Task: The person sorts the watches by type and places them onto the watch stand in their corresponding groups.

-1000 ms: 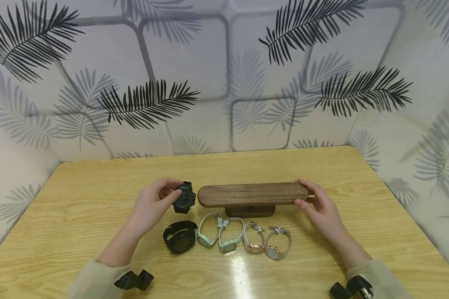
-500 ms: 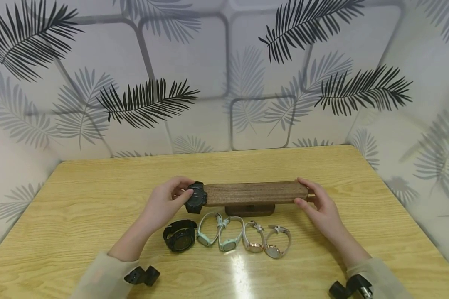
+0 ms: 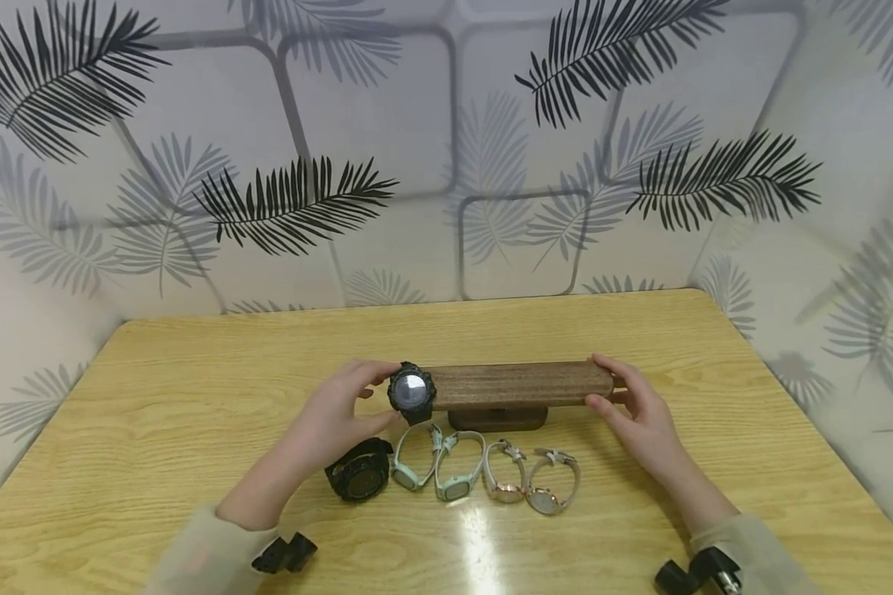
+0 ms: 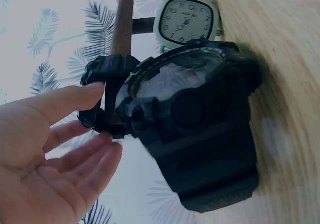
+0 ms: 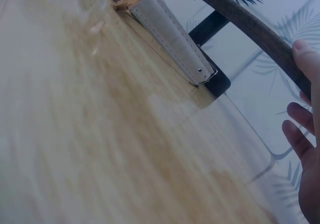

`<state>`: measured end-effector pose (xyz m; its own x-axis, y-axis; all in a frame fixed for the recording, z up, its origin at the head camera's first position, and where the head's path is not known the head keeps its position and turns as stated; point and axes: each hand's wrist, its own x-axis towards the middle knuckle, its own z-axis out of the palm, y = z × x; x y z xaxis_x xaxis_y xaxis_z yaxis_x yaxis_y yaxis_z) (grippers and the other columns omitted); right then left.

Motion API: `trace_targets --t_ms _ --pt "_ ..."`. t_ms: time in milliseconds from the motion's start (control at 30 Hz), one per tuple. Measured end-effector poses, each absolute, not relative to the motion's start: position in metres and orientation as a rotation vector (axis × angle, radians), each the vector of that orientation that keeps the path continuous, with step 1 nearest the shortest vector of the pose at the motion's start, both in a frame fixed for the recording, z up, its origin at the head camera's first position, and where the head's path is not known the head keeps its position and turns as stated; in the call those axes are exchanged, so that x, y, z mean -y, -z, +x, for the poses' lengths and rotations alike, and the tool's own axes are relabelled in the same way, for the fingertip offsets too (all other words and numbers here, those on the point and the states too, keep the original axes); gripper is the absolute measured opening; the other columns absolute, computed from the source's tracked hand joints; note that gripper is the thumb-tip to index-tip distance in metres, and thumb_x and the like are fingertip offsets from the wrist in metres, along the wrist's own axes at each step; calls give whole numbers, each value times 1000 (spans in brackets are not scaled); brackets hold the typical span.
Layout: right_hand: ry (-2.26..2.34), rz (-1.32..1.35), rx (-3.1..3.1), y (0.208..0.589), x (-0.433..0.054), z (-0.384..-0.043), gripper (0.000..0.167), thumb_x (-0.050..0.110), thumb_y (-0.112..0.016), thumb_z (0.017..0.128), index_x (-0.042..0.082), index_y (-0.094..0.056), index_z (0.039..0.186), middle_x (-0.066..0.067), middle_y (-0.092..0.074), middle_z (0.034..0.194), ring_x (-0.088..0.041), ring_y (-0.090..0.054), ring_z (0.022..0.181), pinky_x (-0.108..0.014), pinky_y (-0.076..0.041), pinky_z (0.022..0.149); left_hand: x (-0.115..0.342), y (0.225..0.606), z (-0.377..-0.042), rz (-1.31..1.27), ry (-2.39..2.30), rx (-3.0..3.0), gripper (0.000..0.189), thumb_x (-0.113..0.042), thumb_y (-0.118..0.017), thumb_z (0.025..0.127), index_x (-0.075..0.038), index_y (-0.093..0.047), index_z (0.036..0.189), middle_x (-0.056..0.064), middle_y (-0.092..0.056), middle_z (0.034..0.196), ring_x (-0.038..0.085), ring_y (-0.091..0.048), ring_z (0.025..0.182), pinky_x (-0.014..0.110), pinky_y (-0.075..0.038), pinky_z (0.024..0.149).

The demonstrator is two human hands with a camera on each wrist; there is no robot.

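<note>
Grey-and-white frond-patterned wallpaper (image 3: 387, 124) stands beyond both grips, and a yellow wood-grain table (image 3: 193, 372) spreads beneath them. Between the hands is a dark wooden watch stand (image 3: 521, 385), its long bar running from one grip to the other, its small base low and roughly midway between them. With a base so much shorter than the bar, uneven pressure at the ends could, I judge, tip or swivel the stand, chiefly if the right side lost its steadying hold while the left pushed. The strap might also snag or twist against the wood.

The right hand (image 3: 643, 413) is part closed, thumb and fingers pinching the bar's right end. The left hand (image 3: 340, 413) is curved wider, thumb and fingertips touching opposite edges of a chunky black sports watch (image 3: 411, 390). That watch sits right inside the left grip, at the bar's left end; its strap appears looped round the wood, though the loop's inside is hidden.

Another black sports watch (image 3: 360, 481) lies on the table just below the left grip, where a dipping thumb might knock it. To its right come two mint-green watches (image 3: 456, 489), then two rose-gold watches (image 3: 544, 501) with pale straps, nearer the right hand but apart from it.
</note>
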<state>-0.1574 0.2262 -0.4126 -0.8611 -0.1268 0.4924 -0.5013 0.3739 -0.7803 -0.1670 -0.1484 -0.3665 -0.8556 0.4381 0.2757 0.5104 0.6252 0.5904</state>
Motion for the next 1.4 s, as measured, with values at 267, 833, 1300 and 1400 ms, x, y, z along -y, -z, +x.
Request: trace_targets --t_ms 267,833,1300,1400 --pt "-1476 556 2286 412 -226 -158 51 -16 -63 83 -9 -48 131 -27 -52 125 -6 -52 100 -15 -46 80 136 361 -163 -743 895 2816 73 -24 -84 75 -3 -49 136 12 -49 135 30 -49 123 46 -43 99" --pt "-1484 514 2317 410 -224 -156 51 -14 -62 84 -7 -48 133 -22 -53 125 -6 -53 98 -16 -46 79 111 368 -167 -776 854 2788 69 -19 -82 77 -7 -50 136 10 -52 135 27 -49 124 43 -42 101" --pt "-1485 494 2337 410 -224 -155 51 -12 -62 85 -6 -48 133 -20 -53 124 -6 -54 93 -17 -47 77 88 372 -170 -754 727 2737 68 -28 -84 74 -6 -55 131 10 -55 131 28 -46 126 45 -35 106" --pt "-1487 482 2345 410 -225 -155 51 -12 -62 85 -6 -48 133 -19 -53 123 -7 -55 91 -17 -48 76 84 373 -170 -758 708 2737 68 -28 -84 74 -7 -54 132 10 -54 133 28 -44 128 45 -34 107"
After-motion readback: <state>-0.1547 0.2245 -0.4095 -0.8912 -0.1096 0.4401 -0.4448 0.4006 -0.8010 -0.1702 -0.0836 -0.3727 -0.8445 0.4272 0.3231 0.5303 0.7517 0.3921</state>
